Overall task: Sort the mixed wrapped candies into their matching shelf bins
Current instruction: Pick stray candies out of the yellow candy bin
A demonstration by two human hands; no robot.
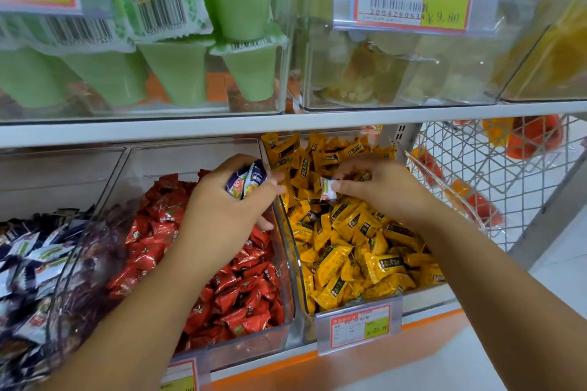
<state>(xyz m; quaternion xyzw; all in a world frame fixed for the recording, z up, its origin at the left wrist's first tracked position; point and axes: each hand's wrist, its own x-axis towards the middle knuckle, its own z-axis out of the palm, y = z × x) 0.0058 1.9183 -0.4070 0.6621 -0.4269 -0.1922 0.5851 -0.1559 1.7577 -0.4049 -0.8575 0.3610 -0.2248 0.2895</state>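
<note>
Three clear bins stand side by side on the lower shelf. The left bin (60,282) holds blue-and-white candies, the middle bin (286,292) red candies, the right bin (305,305) yellow candies. My left hand (222,206) hovers over the red bin and grips a few blue-and-white candies (249,179). My right hand (381,187) is over the yellow bin and pinches one white-and-blue candy (327,189) just above the yellow pile.
The upper shelf (286,124) carries clear bins of green jelly cups (178,73) and pale cups (365,73). Price tags (360,325) hang on the bin fronts. A wire basket (495,174) with orange packets stands to the right.
</note>
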